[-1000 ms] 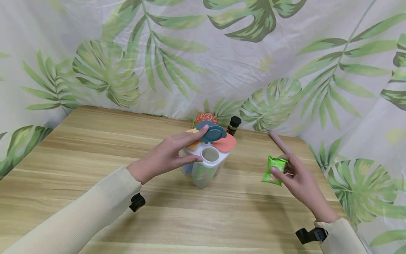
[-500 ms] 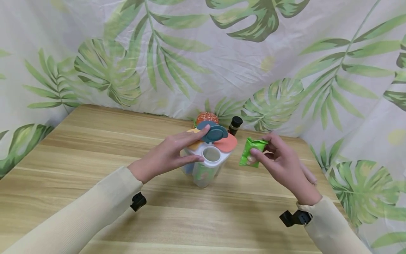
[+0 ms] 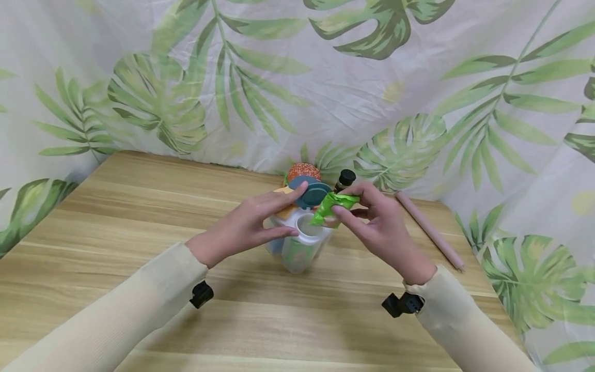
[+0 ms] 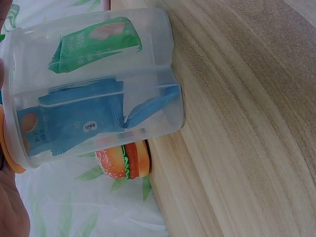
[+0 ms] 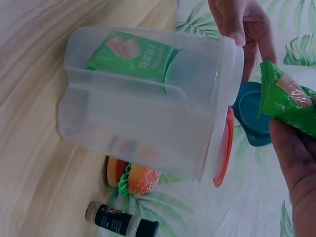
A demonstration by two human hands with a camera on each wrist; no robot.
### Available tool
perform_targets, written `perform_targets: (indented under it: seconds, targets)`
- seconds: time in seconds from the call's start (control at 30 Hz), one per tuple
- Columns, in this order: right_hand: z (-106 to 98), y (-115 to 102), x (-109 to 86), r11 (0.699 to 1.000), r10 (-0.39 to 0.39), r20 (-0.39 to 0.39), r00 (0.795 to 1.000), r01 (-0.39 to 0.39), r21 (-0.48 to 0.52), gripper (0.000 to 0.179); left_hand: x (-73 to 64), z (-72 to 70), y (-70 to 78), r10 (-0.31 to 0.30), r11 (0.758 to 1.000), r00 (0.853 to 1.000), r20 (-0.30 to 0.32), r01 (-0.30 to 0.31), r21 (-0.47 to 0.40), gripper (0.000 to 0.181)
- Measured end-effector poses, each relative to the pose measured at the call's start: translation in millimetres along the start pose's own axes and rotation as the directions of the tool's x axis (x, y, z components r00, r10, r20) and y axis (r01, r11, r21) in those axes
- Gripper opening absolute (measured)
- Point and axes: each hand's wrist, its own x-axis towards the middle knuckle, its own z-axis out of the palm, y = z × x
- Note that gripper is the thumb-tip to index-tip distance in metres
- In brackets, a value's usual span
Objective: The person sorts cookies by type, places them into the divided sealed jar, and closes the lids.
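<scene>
A clear storage container (image 3: 297,256) with a white top and coloured flap lids stands upright on the table. Its teal lid (image 3: 315,194) is raised over a round opening. My left hand (image 3: 246,221) rests across the top, index fingertip on the teal lid, thumb at the opening's rim. My right hand (image 3: 378,227) pinches a green snack packet (image 3: 335,207) between thumb and fingers, one corner right at the opening. Inside the container, the left wrist view shows another green packet (image 4: 101,42) in one compartment and blue packets (image 4: 81,116) in the neighbouring one.
Behind the container sit a toy burger (image 4: 126,160) and a seasoning bottle with a black cap (image 5: 118,219). A pink stick (image 3: 429,230) lies on the wooden table (image 3: 139,217) at the right. A leaf-patterned cloth (image 3: 260,77) hangs behind the table.
My right hand has carried the green snack packet leftward from the table's right side to the container's opening. The left hand keeps its place at the lid and rim.
</scene>
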Motion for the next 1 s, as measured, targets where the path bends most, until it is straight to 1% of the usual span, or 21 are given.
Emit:
perform_targets:
  seconds: [0.13,0.33,0.53,0.77,1.0]
  targets:
    - [9.5,-0.9,5.2,1.000,-0.012,0.005,1.000,0.012,0.006,0.021,-0.6,-1.0,-0.1,0.001,1.000,1.000,-0.004,-0.001,-0.003,0.088]
    - [17.7,1.0,5.1,0.999,0.005,0.033,0.999,-0.003,-0.055,0.023,-1.2,-0.2,-0.9,0.014,1.000,1.000,-0.004,-0.014,-0.005,0.087]
    - [20.0,1.2,6.8,0.996,-0.001,0.049,0.999,0.005,-0.084,0.022,-0.1,0.4,-1.6,0.018,1.000,1.000,-0.007,-0.018,0.000,0.088]
    - [20.9,1.1,6.3,0.994,0.027,0.074,0.997,-0.019,-0.104,0.021,1.1,1.0,-1.7,0.037,0.999,0.999,-0.009,-0.038,-0.019,0.087]
    - [20.5,-0.5,5.6,0.988,0.008,0.103,0.995,0.008,-0.153,0.020,0.8,1.9,-3.0,0.034,0.999,0.999,-0.022,-0.034,-0.018,0.087]
